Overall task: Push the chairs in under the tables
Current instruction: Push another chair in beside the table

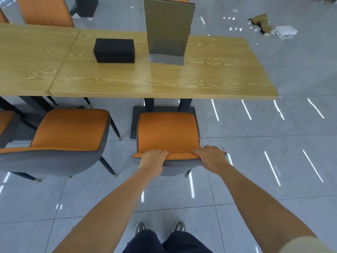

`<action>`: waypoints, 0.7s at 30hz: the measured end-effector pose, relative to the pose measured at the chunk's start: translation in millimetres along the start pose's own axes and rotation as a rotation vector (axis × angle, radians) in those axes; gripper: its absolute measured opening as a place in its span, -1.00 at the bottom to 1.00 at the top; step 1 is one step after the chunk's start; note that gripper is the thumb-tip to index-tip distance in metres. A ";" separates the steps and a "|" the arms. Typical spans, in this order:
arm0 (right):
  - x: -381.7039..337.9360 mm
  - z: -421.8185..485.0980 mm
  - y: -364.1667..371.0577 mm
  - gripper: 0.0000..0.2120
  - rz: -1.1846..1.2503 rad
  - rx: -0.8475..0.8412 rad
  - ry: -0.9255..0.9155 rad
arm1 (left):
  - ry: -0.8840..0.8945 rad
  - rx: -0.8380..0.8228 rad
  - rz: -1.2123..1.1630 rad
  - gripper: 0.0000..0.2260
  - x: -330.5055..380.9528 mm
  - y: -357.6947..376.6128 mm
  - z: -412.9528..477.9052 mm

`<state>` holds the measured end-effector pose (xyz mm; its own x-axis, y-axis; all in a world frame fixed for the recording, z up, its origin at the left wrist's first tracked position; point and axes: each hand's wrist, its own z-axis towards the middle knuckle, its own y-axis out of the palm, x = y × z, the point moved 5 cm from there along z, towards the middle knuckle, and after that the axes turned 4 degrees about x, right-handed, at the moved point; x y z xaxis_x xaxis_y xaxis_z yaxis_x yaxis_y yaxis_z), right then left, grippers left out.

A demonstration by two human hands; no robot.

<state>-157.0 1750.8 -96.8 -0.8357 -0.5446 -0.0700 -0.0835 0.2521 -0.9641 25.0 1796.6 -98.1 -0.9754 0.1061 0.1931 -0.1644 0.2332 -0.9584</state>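
An orange chair with a grey shell stands in front of me, its seat facing a wooden table. The seat's front edge lies just short of the table edge, over the table's dark base. My left hand grips the top of the backrest on its left side, fingers curled over the rim. My right hand holds the same rim on its right side. A second orange chair stands to the left, turned at an angle and pulled out from the table.
On the table stand a black box and a grey upright sign holder. A second table abuts on the left, with more orange chairs behind. Cardboard scraps litter the grey tiled floor at the far right.
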 end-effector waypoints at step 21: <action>-8.4 -32.2 -1.2 -0.46 0.023 0.043 0.319 | 0.076 -0.063 0.174 -0.48 -2.3 -3.5 2.8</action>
<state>-167.3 1780.8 -86.8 -0.9658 -0.2589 -0.0146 -0.0453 0.2241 -0.9735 27.4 1792.9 -95.8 -0.9741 0.2220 0.0434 0.0174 0.2649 -0.9641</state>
